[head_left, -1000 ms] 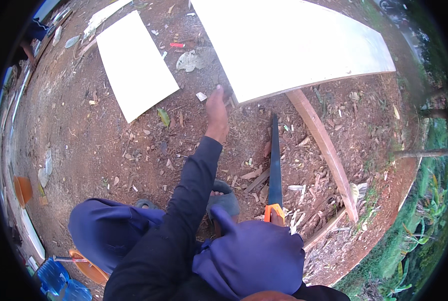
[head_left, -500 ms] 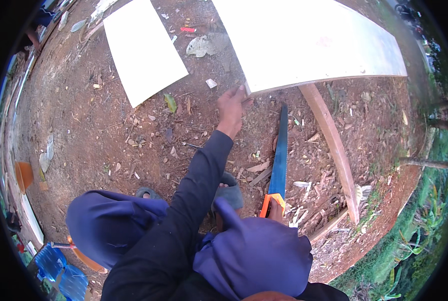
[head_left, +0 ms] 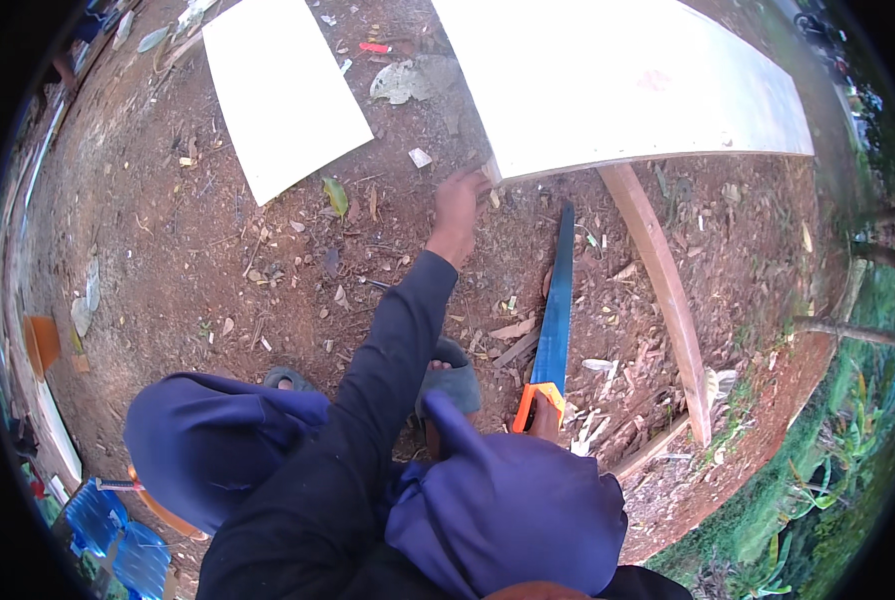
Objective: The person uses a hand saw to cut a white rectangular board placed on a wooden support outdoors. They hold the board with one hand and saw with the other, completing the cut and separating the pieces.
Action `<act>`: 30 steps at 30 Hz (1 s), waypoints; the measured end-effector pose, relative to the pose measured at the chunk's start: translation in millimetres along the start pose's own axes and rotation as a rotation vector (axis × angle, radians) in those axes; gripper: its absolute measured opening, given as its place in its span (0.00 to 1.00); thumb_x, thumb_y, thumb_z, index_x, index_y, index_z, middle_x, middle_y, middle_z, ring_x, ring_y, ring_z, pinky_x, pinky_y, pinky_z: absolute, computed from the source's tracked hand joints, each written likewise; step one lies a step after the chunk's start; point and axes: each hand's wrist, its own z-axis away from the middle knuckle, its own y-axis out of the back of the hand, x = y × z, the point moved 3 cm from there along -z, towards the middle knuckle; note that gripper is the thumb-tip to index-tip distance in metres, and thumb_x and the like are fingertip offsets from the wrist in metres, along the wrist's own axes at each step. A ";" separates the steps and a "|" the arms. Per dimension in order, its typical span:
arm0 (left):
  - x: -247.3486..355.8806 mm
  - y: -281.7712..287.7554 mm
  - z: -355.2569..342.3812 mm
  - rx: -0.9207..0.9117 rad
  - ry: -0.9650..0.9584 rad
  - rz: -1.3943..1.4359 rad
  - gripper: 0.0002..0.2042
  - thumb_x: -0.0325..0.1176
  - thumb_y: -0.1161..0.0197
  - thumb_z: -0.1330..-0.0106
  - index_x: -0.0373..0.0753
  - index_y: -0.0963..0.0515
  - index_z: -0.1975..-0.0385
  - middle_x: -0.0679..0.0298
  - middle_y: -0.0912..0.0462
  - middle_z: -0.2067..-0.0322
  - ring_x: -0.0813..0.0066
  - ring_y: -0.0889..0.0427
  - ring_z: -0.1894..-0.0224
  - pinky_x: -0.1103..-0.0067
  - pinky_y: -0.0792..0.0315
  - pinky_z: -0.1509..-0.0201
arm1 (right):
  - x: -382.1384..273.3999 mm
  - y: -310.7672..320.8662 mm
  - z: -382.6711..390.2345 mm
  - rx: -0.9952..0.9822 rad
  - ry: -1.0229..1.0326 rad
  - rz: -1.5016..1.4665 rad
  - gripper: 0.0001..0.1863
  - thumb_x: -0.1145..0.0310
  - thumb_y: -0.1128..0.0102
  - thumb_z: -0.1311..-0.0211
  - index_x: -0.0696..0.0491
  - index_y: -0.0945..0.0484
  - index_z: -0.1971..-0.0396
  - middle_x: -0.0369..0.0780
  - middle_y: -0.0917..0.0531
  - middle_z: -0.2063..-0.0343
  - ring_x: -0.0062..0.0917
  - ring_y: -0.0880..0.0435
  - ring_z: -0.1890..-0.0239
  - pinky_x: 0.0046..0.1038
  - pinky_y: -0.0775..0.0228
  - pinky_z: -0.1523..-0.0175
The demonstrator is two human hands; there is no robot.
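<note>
My right hand point(head_left: 545, 413) is closed round the orange handle of a handsaw point(head_left: 555, 320), low between my knee and the wood scraps. The saw's blue blade points away from me, its tip just short of a large white board point(head_left: 627, 95). My left hand point(head_left: 455, 208) is at the near left corner of that board, fingers curled against its edge; the fingertips are partly hidden and a little blurred. A reddish wooden beam point(head_left: 657, 290) runs from under the board toward me on the right.
A smaller white panel point(head_left: 282, 100) lies on the dirt to the far left. Leaves and wood chips litter the ground around my sandalled foot point(head_left: 449, 382). Blue plastic chair point(head_left: 139, 560) stands at lower left, an orange object point(head_left: 41, 345) above it. Green plants point(head_left: 827, 480) border the right.
My left hand has shifted slightly along the board's corner, its fingers now more curled at the edge. The saw stays in my right hand, nearly unmoved; the view has shifted slightly.
</note>
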 end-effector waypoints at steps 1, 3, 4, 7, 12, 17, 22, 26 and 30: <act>-0.9 3.7 -2.4 -0.025 0.012 0.079 0.16 0.33 0.46 0.25 0.30 0.26 0.44 0.53 0.20 0.47 0.63 0.21 0.45 0.61 0.22 0.43 | 0.1 -1.3 -0.8 0.001 0.009 0.002 0.49 0.65 0.17 0.59 0.55 0.33 0.34 0.49 0.20 0.57 0.44 0.20 0.53 0.43 0.27 0.47; -3.4 11.1 -7.2 -0.077 0.038 0.235 0.17 0.36 0.46 0.23 0.30 0.26 0.44 0.53 0.20 0.47 0.62 0.21 0.44 0.60 0.23 0.41 | 0.5 -3.4 -1.1 0.005 0.025 0.008 0.49 0.65 0.17 0.59 0.54 0.33 0.34 0.49 0.20 0.57 0.45 0.20 0.53 0.43 0.27 0.47; -2.7 9.1 -5.8 -0.101 0.042 0.251 0.16 0.36 0.45 0.23 0.31 0.26 0.45 0.53 0.20 0.48 0.61 0.21 0.43 0.59 0.23 0.40 | 1.4 -3.5 -0.8 0.000 0.019 0.009 0.49 0.65 0.17 0.58 0.55 0.33 0.34 0.49 0.20 0.56 0.45 0.20 0.53 0.43 0.27 0.47; -3.9 5.2 -5.7 -0.147 0.043 0.284 0.15 0.37 0.45 0.22 0.31 0.26 0.47 0.54 0.20 0.49 0.60 0.21 0.44 0.60 0.22 0.40 | 2.6 -3.4 -0.2 -0.019 0.001 0.004 0.48 0.64 0.17 0.56 0.56 0.33 0.34 0.50 0.20 0.56 0.45 0.20 0.52 0.43 0.27 0.46; -14.6 -14.0 -6.2 -0.007 0.122 0.574 0.13 0.36 0.47 0.20 0.31 0.28 0.48 0.54 0.20 0.50 0.61 0.18 0.47 0.64 0.18 0.41 | 6.3 -3.4 1.1 -0.052 -0.025 -0.027 0.47 0.62 0.17 0.54 0.58 0.33 0.34 0.50 0.19 0.53 0.46 0.20 0.49 0.42 0.26 0.44; -19.9 -21.7 -8.2 0.073 0.083 0.643 0.13 0.35 0.48 0.20 0.32 0.29 0.46 0.53 0.21 0.48 0.60 0.18 0.46 0.66 0.16 0.43 | 6.1 -4.6 1.8 -0.043 -0.027 -0.024 0.47 0.62 0.17 0.55 0.58 0.32 0.35 0.51 0.19 0.53 0.46 0.20 0.49 0.42 0.26 0.44; -20.6 -21.5 -10.8 0.062 0.117 0.650 0.14 0.35 0.47 0.20 0.32 0.29 0.44 0.55 0.21 0.48 0.61 0.18 0.48 0.66 0.18 0.41 | 6.3 -4.7 3.5 -0.033 -0.039 -0.021 0.47 0.62 0.17 0.55 0.58 0.32 0.35 0.51 0.19 0.53 0.46 0.20 0.49 0.42 0.26 0.44; -26.2 -19.2 -17.0 0.029 0.207 0.772 0.15 0.36 0.46 0.20 0.33 0.29 0.42 0.58 0.20 0.49 0.64 0.19 0.50 0.66 0.20 0.39 | 5.5 -5.0 0.6 -0.033 -0.053 -0.025 0.46 0.62 0.17 0.55 0.58 0.32 0.35 0.51 0.19 0.53 0.46 0.20 0.48 0.42 0.26 0.44; -38.0 -20.8 -20.0 -0.056 0.189 0.876 0.16 0.38 0.44 0.21 0.36 0.28 0.42 0.59 0.20 0.48 0.67 0.19 0.51 0.68 0.21 0.39 | 7.8 -7.4 0.5 -0.015 -0.031 0.027 0.47 0.63 0.17 0.56 0.58 0.31 0.35 0.51 0.20 0.53 0.43 0.19 0.49 0.40 0.26 0.43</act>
